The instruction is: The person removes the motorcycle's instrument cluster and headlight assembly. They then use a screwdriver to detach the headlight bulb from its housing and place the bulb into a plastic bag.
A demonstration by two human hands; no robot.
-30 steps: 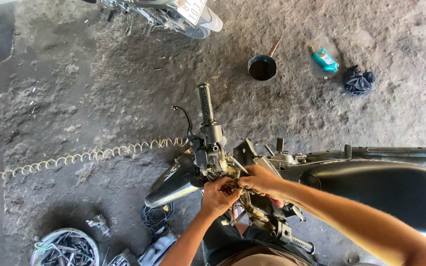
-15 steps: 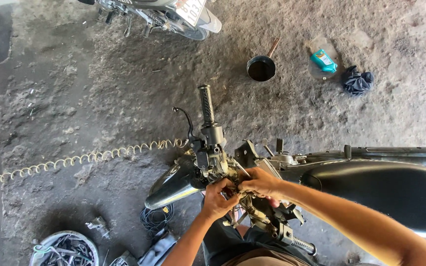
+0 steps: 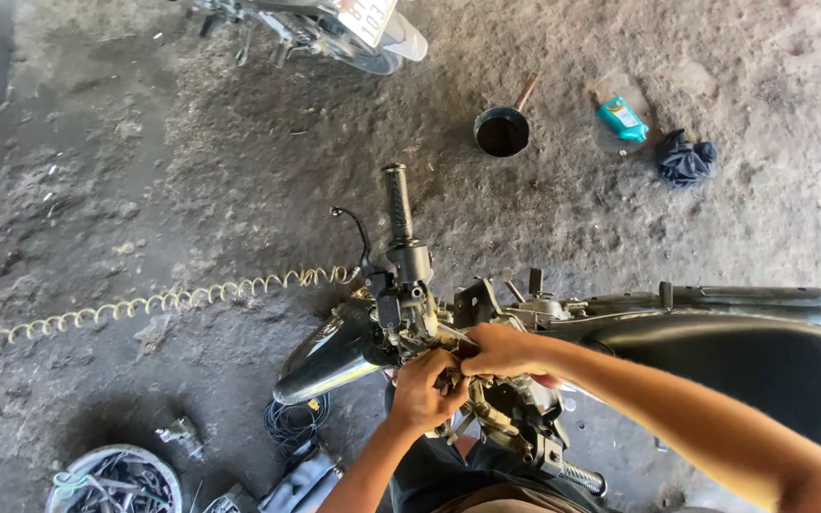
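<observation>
Dirt floor; both hands, left hand and right hand, grip handlebar assembly, fingers hidden.

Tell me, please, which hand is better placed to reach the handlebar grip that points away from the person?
Probably the left hand. It rests on the stripped handlebar centre, just below the switch housing that leads up to the far handlebar grip. The right hand lies further right, toward the black seat, so it would have to cross over.

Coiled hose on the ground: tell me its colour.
The coiled hose is pale yellowish, seen in the head view.
</observation>
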